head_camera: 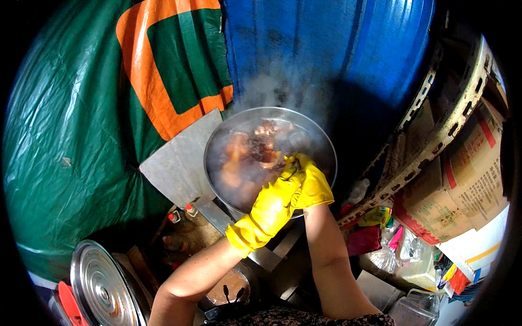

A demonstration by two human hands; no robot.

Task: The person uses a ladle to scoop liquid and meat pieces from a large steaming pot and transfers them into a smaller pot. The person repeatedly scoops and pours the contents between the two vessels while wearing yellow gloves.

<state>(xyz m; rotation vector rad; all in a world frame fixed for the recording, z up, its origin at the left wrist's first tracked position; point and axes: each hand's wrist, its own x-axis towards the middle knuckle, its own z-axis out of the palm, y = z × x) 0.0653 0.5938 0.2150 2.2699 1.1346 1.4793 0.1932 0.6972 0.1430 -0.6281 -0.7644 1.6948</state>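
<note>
A large round metal pot (209, 171) of dark, steaming liquid stands in front of me, with brownish-orange pieces of food (233, 157) in it; they look like meat, though steam blurs them. Both hands wear yellow rubber gloves and meet over the pot's near right part. My left hand (275, 208) reaches in from the lower left, its fingers against my right hand (310, 183). The fingers of both are bent together around something small and dark that I cannot make out. A piece of food (271, 159) lies just left of the fingertips.
A metal lid (105, 291) leans at the lower left, near red-capped bottles (191, 210). Behind the pot hang a green and orange tarp (81, 142) and a blue sheet (293, 36). A slotted metal rack (440, 142), cardboard boxes (469, 183) and plastic bags (383, 258) are at right.
</note>
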